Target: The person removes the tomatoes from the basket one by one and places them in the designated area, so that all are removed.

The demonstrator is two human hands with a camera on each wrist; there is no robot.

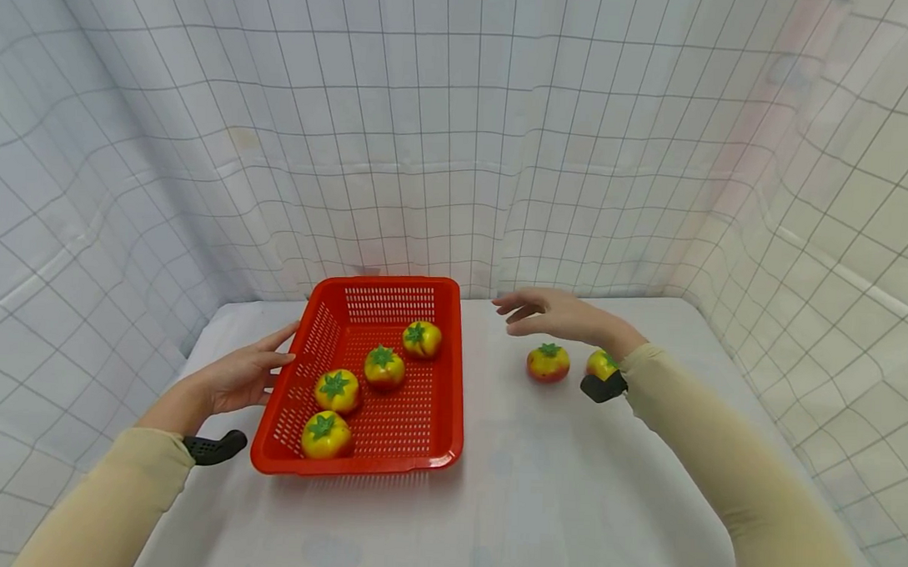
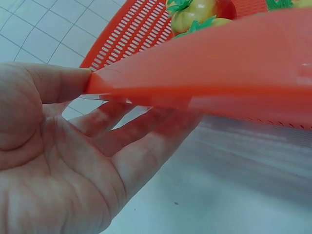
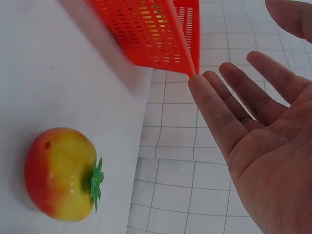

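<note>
Only the head view shows four fruits [image 1: 384, 370] in the basket [image 1: 404, 424].

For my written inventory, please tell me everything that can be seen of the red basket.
The red basket looks plastic, roughly rectangular, with rounded corners. A smooth, shiny rim runs round the top; the walls and floor are pierced with many small openings. It stands open side up on the white table, with four red-and-yellow fruits inside. The left hand holds it at its left side, thumb against the rim and other fingers beneath.
</note>
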